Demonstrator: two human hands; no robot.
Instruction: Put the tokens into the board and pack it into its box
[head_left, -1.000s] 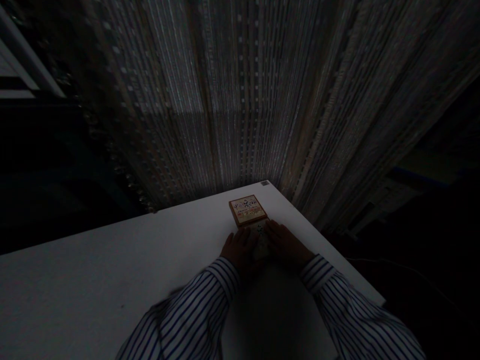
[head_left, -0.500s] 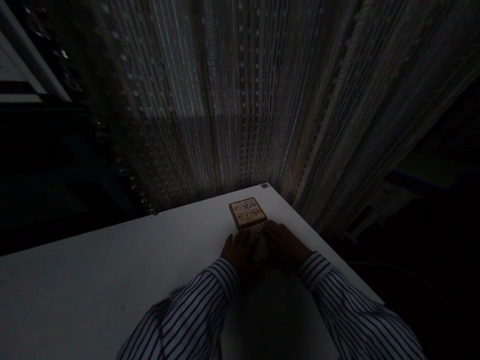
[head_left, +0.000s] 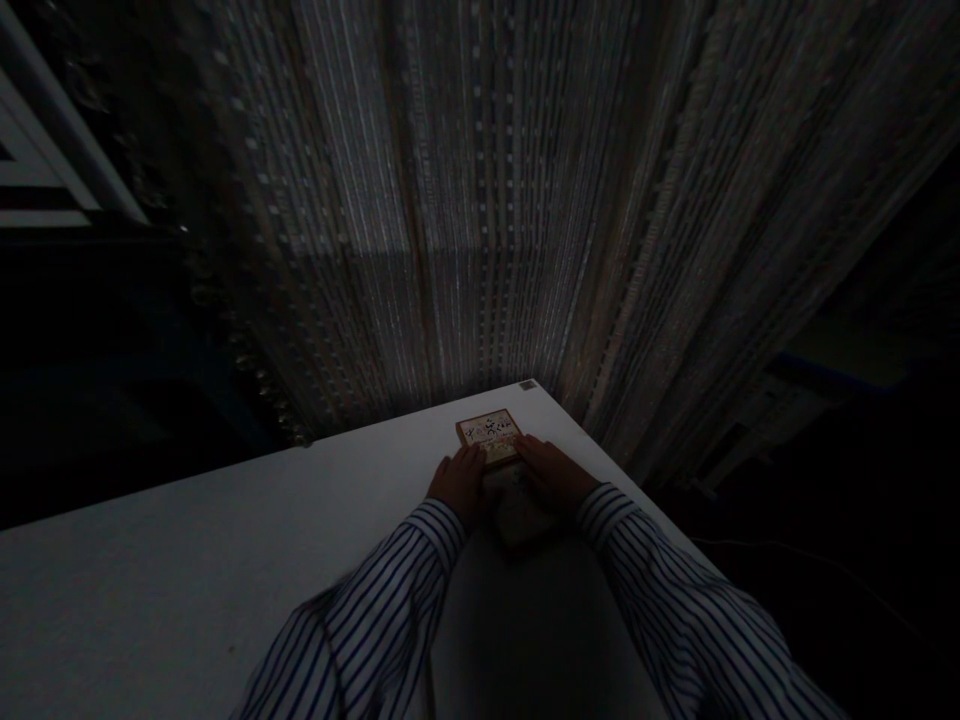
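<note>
A flat box (head_left: 487,432) with brown edges lies near the table's far corner. Its pale printed top carries dark characters and small flower-like marks. My left hand (head_left: 459,482) is at the box's near left corner, fingers against it. At the near right corner, the fingertips of my right hand (head_left: 553,470) rest over the edge, so the two hands hold the box between them. Closer to me, between my wrists, lies a second flat piece (head_left: 525,510) with faint dark characters. Deep shadow hides most of its detail, and I cannot tell whether it joins the box.
The white table (head_left: 247,540) runs off to the left, with a small dark square label (head_left: 528,385) at its far corner. A string curtain (head_left: 442,220) hangs behind the far edge. A thin cable (head_left: 780,545) shows in the darkness at right.
Both hands have moved forward from the nearer piece to the near corners of the printed box, uncovering more of the nearer piece. The view has shifted slightly.
</note>
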